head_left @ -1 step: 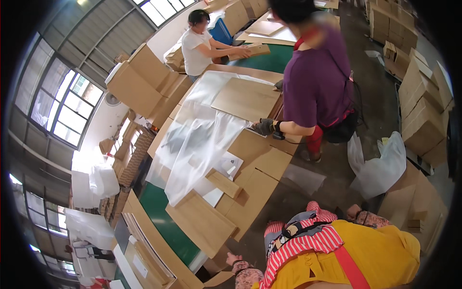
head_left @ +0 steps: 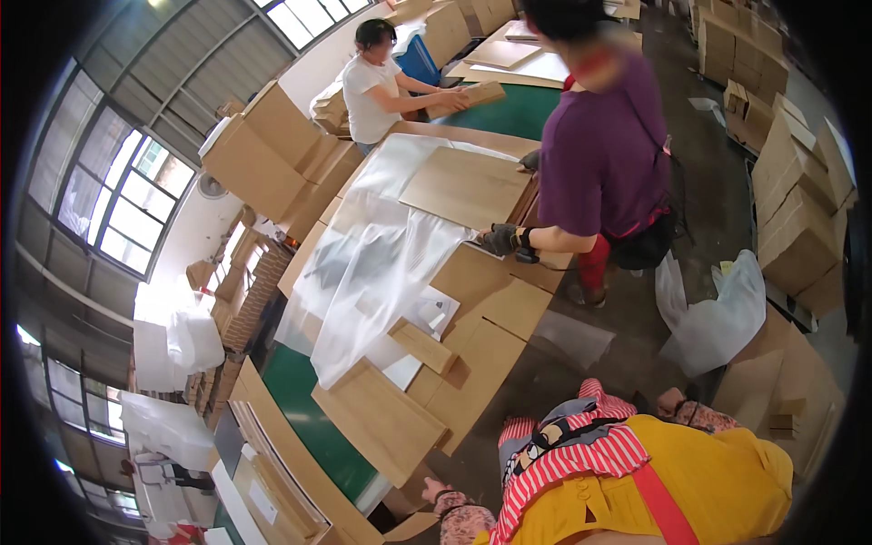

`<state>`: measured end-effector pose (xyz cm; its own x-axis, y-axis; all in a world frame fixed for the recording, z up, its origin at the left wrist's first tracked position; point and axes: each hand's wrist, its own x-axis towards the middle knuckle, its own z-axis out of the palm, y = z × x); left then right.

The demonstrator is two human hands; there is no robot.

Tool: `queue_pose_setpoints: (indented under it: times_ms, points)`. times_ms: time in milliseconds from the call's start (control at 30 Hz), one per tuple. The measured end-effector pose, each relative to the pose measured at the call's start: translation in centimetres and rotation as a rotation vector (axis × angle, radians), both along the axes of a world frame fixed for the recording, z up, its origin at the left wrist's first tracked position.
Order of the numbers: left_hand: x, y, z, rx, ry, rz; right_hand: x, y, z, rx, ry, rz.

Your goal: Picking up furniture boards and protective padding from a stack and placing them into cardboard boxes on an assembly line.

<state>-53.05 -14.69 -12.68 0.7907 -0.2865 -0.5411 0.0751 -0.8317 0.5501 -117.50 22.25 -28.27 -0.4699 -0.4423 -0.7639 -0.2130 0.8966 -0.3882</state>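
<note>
My left hand (head_left: 434, 490) is low in front of me, beside the near corner of a wooden board (head_left: 381, 420); its fingers look apart, and nothing shows in them. Out to my right, my right hand (head_left: 670, 400) hangs near the floor side, its fingers too small and partly hidden to read. That board lies on flattened cardboard (head_left: 481, 345) over a green-topped conveyor table (head_left: 304, 413). A narrow wooden piece (head_left: 423, 346) rests just beyond it, and white foam sheeting (head_left: 372, 263) spreads across the cardboard.
A co-worker in purple (head_left: 595, 163) holds a wide wooden panel (head_left: 461, 186) with gloved hands. Across the table, a person in white (head_left: 371, 95) handles a cardboard-coloured block (head_left: 468, 98). Stacked boards (head_left: 272, 495) stand at lower left; a plastic bag (head_left: 722, 313) and cartons (head_left: 799, 218) lie right.
My left hand has shifted slightly left. The co-worker in purple has leaned a little to the right, and the person in white has tilted the block. The boards stay put.
</note>
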Motion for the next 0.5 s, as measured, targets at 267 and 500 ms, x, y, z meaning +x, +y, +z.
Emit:
queue_pose_setpoints:
  times_ms: [267, 500]
  points:
    - [4.9, -4.7, 2.2, 0.274, -0.598, 0.128, 4.1, 1.7, 4.8, -0.194, 0.182, 0.575]
    - [13.9, -6.2, -3.2, -0.273, -0.378, -0.324, 9.3, -23.8, 12.9, -0.618, 0.431, 0.174]
